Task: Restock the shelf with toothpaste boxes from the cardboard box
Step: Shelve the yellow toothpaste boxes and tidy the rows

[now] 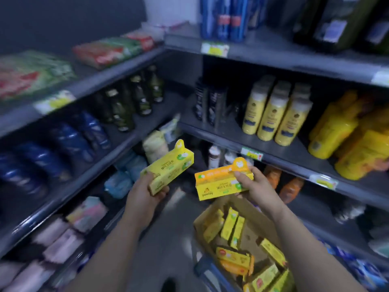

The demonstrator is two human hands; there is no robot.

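My left hand [145, 194] grips a yellow toothpaste box [168, 167] by its near end, the box tilted up toward the corner of the shelves. In my right hand [255, 186] is a yellow and orange toothpaste box [219, 182], pinched at its right end and lying roughly level. Both boxes hang in the air in front of the shelf corner. Below my right forearm stands the open cardboard box [205, 220] with several more yellow and orange toothpaste boxes [233, 228] inside.
Grey shelves meet in a corner. On the left run are dark green bottles [134, 100], blue bottles [69, 142] and pink packs [59, 239]. The right run holds yellow bottles [273, 114], yellow packs [347, 140] and orange bottles [290, 188]. The frame is motion-blurred.
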